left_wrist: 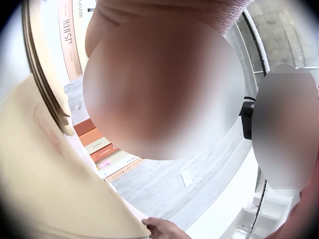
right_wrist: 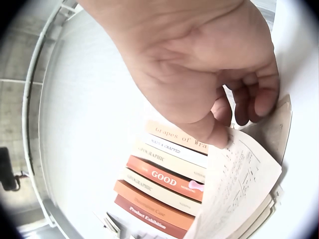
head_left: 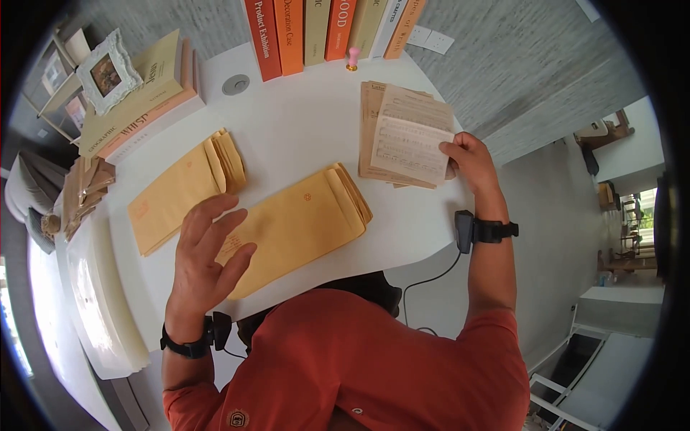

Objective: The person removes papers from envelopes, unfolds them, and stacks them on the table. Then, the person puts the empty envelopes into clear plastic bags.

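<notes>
My right hand pinches the right edge of a printed music sheet between thumb and fingers. The sheet lies over a stack of brownish printed papers at the table's right side. In the right wrist view the thumb presses on the sheet's face, and its edge lifts and bends. My left hand hovers with spread, loosely bent fingers over the near end of a stack of tan paper envelopes, holding nothing. A second stack of tan envelopes lies just beyond it to the left.
Upright books stand along the back, with a pink-handled stamp before them. Stacked books carry a white picture frame at the back left. Clear plastic sleeves and brown packets lie at the left edge of the white table.
</notes>
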Motion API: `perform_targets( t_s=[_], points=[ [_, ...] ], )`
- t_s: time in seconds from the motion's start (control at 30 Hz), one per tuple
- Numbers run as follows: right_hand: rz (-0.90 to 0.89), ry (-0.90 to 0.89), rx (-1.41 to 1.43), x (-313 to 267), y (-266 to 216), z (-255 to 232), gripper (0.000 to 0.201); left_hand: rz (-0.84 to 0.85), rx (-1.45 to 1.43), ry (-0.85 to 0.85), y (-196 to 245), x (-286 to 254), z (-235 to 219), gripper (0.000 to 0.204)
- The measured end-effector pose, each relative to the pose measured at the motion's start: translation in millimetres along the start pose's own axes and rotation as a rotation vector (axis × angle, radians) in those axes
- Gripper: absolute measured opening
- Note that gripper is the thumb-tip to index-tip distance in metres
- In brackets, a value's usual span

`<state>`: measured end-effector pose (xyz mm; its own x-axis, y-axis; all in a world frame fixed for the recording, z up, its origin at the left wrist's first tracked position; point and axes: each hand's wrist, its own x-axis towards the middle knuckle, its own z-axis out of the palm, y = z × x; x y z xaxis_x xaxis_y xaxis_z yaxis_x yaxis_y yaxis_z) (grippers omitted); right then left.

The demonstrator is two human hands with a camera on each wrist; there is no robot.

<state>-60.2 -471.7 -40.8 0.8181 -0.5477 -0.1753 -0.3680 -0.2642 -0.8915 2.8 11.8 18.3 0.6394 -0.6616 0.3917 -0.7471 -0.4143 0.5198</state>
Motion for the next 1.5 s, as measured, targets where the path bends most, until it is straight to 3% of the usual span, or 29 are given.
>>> perform_targets(
  t_s=[0.2,0.3,0.4,0.8,1.0,1.17,1.27,1.37,1.5],
  points=[
    [-0.024,0.047,0.462,-32,-8,4,0.011,-0.006,-0.094,-0.024,9,4,8,0.039],
    [0.022,0.128,0.433,-35,-12,7,0.013,-0.001,-0.127,-0.04,11,7,16,0.037],
    [0.079,0.083,0.394,-28,-5,6,0.016,-0.005,-0.14,-0.063,14,9,20,0.036],
    [-0.073,0.09,0.349,-31,5,11,0.022,-0.023,-0.162,-0.053,13,5,30,0.03],
    [-0.275,0.159,0.501,-69,-25,1,0.027,-0.041,-0.228,-0.056,20,11,30,0.032],
    [-0.311,-0.075,0.737,-108,-46,9,0.031,-0.125,-0.451,-0.074,42,34,32,0.037],
    [-0.309,-0.212,0.788,-122,-46,29,0.033,-0.288,-0.836,0.026,49,44,54,0.033],
    [-0.326,-0.291,0.765,-127,-45,50,0.034,-0.53,-1.135,-0.19,54,58,53,0.025],
    [-0.285,-0.287,0.772,-123,-39,61,0.036,-0.516,-1.004,-0.173,53,52,56,0.017]
  ],
)
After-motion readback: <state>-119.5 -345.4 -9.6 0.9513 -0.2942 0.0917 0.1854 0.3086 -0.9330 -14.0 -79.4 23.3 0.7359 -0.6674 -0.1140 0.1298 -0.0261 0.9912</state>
